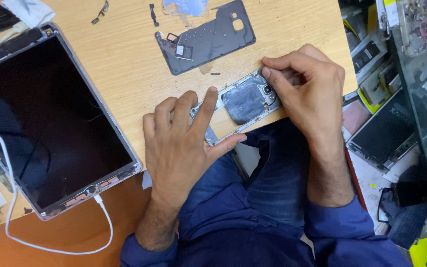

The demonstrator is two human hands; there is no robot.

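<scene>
The left hand (181,141) lies palm down on the near edge of the wooden table (124,64), fingers spread and fairly straight. Its index finger stretches along the near left end of a silver phone frame (245,101) and its thumb presses the frame's near corner from below, so the frame is pinched lightly between finger and thumb rather than gripped in a fist.

The right hand (305,86) is curled, knuckles up, over the far right end of the same frame. Its thumb and index fingertips meet at the frame's upper right corner, beside the small round camera module, in a tight pinch; whether a small part sits between them cannot be told.

The frame lies tilted across the table's near right edge, its grey inner plate showing, partly overhanging the person's lap in blue jeans.

Farther away on the table lies a dark grey phone back cover (208,37), inner side up, well apart from both hands. To the left a large tablet (45,123) rests with its dark screen up and its edges opened, and a white cable (55,244) runs from its near end. Right of the table, a cluttered shelf (391,113) holds other phone parts.
</scene>
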